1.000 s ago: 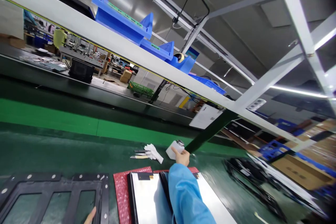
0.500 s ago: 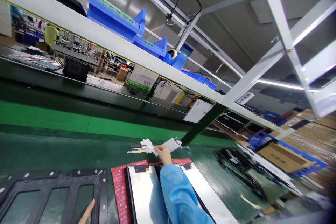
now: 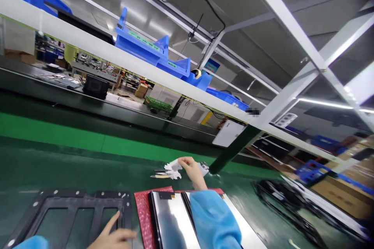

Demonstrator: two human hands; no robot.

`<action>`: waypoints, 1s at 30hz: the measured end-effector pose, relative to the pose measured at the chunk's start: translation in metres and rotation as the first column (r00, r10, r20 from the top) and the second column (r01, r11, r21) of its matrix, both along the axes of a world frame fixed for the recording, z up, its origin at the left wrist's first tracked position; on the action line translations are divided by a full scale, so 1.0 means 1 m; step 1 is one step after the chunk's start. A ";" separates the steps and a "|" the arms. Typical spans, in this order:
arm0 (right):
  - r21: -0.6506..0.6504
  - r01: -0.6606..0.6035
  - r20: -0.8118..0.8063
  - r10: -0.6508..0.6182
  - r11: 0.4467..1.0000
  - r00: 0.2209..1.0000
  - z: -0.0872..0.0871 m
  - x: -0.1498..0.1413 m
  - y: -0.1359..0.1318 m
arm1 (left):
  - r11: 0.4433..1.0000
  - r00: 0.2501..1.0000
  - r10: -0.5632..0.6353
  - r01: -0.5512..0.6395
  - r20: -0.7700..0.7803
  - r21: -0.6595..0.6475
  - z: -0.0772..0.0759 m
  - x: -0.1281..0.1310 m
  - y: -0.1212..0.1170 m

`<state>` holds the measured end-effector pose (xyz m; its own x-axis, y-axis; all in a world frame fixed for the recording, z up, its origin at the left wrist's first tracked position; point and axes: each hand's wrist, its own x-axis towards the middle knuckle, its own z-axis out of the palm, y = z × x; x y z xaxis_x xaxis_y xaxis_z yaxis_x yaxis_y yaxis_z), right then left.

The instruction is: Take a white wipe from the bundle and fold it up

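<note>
My right hand (image 3: pixel 191 170), in a blue sleeve, reaches across the green mat and pinches a crumpled white cloth (image 3: pixel 173 169), lifting part of it. A small white bottle with a metal cap (image 3: pixel 203 168) stands just behind that hand. Flat tools (image 3: pixel 157 174) lie on the mat left of the cloth. My left hand (image 3: pixel 112 235) rests with fingers spread on the black metal frame (image 3: pixel 73 208) at the bottom left. Two glossy panels (image 3: pixel 172 221) lie on red bubble wrap (image 3: pixel 142 212) below my right arm.
A white shelf beam (image 3: pixel 117 60) crosses overhead, carrying blue bins (image 3: pixel 149 48). A dark conveyor (image 3: pixel 87 99) runs beyond the green strip. A slanted dark post (image 3: pixel 233 149) stands behind the bottle. Black frames (image 3: pixel 280 198) and cardboard boxes (image 3: pixel 341 194) lie at the right.
My right hand left the white bottle, moved left and took hold of the white cloth. My left hand came further into view onto the black frame. The view swung slightly.
</note>
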<state>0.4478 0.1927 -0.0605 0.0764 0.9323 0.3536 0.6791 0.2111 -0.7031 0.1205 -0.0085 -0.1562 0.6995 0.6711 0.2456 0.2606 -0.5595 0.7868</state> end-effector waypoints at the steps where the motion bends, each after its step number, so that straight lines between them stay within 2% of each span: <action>1: 0.018 -0.066 -0.017 0.066 0.998 0.998 0.008 -0.012 -0.010 | 0.998 0.997 0.058 -0.058 0.040 -0.013 0.009 -0.003 0.003; 3: 0.039 -0.212 -0.051 0.214 0.976 0.975 0.021 -0.041 -0.032 | 0.969 0.957 0.237 -0.221 0.167 -0.110 0.024 -0.009 0.009; 5: 0.033 -0.355 -0.083 0.356 0.934 0.931 0.029 -0.074 -0.055 | 0.893 0.857 0.420 -0.331 0.299 -0.306 0.033 -0.014 0.015; 8: 0.000 -0.530 -0.133 0.525 0.848 0.840 0.034 -0.122 -0.088 | 0.738 0.698 0.610 -0.327 0.376 -0.591 0.041 -0.026 0.025; 10: -0.024 -0.631 -0.204 0.614 0.775 0.762 0.037 -0.148 -0.105 | 0.684 0.637 0.664 -0.308 0.391 -0.661 0.047 -0.037 0.030; 11: -0.030 -0.674 -0.245 0.648 0.738 0.721 0.038 -0.158 -0.112 | 0.690 0.631 0.662 -0.301 0.405 -0.658 0.051 -0.042 0.032; 14: -0.021 -0.749 -0.330 0.703 0.662 0.630 0.039 -0.181 -0.122 | 0.769 0.667 0.575 -0.245 0.473 -0.590 0.067 -0.058 0.034; 18: 0.009 -0.777 -0.366 0.725 0.629 0.583 0.037 -0.196 -0.122 | 0.849 0.716 0.448 -0.152 0.536 -0.506 0.091 -0.074 0.033; 22: 0.026 -0.801 -0.431 0.730 0.598 0.530 0.031 -0.204 -0.119 | 0.878 0.761 0.354 -0.069 0.544 -0.473 0.106 -0.085 0.029; 27: 0.016 -0.866 -0.532 0.738 0.499 0.415 0.024 -0.213 -0.117 | 0.876 0.803 0.252 0.049 0.541 -0.480 0.107 -0.093 0.030; 30: 0.021 -0.878 -0.536 0.747 0.479 0.394 0.017 -0.219 -0.112 | 0.863 0.815 0.237 0.073 0.528 -0.499 0.100 -0.094 0.034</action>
<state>0.2287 0.0805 -0.0436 -0.6919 0.6666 0.2772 -0.1087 0.2834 -0.9528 0.0265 0.0260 -0.0558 0.4777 0.8547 0.2032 -0.2803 -0.0709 0.9573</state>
